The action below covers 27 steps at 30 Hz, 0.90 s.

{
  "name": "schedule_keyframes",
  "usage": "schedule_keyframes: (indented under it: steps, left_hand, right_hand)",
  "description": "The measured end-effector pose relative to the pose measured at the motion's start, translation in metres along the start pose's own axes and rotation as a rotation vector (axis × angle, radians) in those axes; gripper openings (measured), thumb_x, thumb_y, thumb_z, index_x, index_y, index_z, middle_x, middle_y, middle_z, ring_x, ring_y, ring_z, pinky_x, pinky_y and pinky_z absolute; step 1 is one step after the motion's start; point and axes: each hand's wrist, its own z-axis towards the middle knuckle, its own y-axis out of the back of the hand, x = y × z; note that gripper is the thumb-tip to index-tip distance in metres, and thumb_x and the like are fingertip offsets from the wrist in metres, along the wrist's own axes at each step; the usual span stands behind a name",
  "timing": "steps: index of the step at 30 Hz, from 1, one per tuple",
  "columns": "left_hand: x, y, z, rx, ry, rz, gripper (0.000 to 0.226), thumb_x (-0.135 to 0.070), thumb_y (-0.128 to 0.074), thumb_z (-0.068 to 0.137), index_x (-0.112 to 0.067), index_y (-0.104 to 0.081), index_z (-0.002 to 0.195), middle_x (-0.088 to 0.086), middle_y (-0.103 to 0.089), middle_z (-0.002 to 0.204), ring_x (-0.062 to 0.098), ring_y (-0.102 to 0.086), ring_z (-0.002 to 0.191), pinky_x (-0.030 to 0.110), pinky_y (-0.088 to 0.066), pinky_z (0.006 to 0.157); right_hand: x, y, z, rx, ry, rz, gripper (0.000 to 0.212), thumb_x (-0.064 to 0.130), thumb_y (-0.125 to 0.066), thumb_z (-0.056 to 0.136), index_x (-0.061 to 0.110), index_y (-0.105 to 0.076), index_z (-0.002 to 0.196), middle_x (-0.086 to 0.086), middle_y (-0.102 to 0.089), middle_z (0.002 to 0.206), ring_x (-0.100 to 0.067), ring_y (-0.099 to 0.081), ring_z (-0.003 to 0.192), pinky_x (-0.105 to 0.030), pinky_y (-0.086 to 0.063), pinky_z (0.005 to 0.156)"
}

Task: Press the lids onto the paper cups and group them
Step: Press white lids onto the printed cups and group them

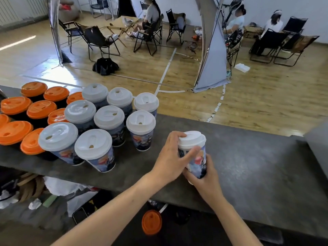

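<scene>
Cup (pixel 198 162) base hidden behind both hands (pixel 179 162), lid (pixel 191 139) seemingly seated.

Beyond the grey surface (pixel 248 166) we see a wooden floor (pixel 266 96) with folding chairs (pixel 99 41) and three seated people. A black bag (pixel 105 66) lies on the floor near a grey tent flap (pixel 213 68), and a white box (pixel 242 67) sits further right.
</scene>
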Motion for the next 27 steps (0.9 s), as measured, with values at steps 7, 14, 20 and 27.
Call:
schedule_keyframes:
  steps: [7,14,20,27]
  left_hand:
    - [0.003,-0.017,0.011,0.026,0.036,-0.216,0.054,-0.039,-0.079,0.089,-0.031,-0.046,0.131,-0.008,-0.059,0.129,0.004,-0.060,0.118,0.024,-0.052,0.097]
    - [-0.005,-0.036,0.027,-0.075,0.254,-0.450,0.059,-0.040,-0.087,0.076,-0.033,-0.058,0.127,-0.014,-0.071,0.115,-0.003,-0.070,0.101,0.016,-0.056,0.077]
    - [-0.016,-0.026,0.047,0.076,0.329,-0.530,0.073,-0.055,-0.084,0.060,-0.027,-0.065,0.125,-0.003,-0.076,0.116,0.010,-0.074,0.102,0.021,-0.055,0.076]
    - [-0.022,-0.037,0.062,-0.009,0.334,-0.527,0.080,-0.057,-0.086,0.057,-0.021,-0.066,0.126,0.003,-0.076,0.118,0.020,-0.073,0.109,0.030,-0.057,0.087]
  right_hand:
    - [-0.010,-0.001,0.002,-0.025,-0.020,0.006,0.080,0.063,-0.088,0.066,0.051,-0.043,0.130,0.031,-0.062,0.124,0.003,-0.064,0.117,-0.012,-0.054,0.088]
    - [-0.011,0.005,0.006,-0.041,-0.047,0.038,0.074,0.055,-0.091,0.070,0.044,-0.045,0.127,0.023,-0.064,0.123,-0.005,-0.067,0.115,-0.018,-0.058,0.085]
    - [-0.011,0.019,0.013,0.043,-0.092,0.112,0.065,0.051,-0.085,0.076,0.040,-0.054,0.132,0.019,-0.070,0.121,-0.005,-0.068,0.114,-0.017,-0.056,0.087]
    - [-0.014,0.039,0.024,0.056,-0.083,0.091,0.066,0.062,-0.081,0.070,0.049,-0.045,0.124,0.032,-0.064,0.113,0.002,-0.067,0.107,-0.016,-0.056,0.081]
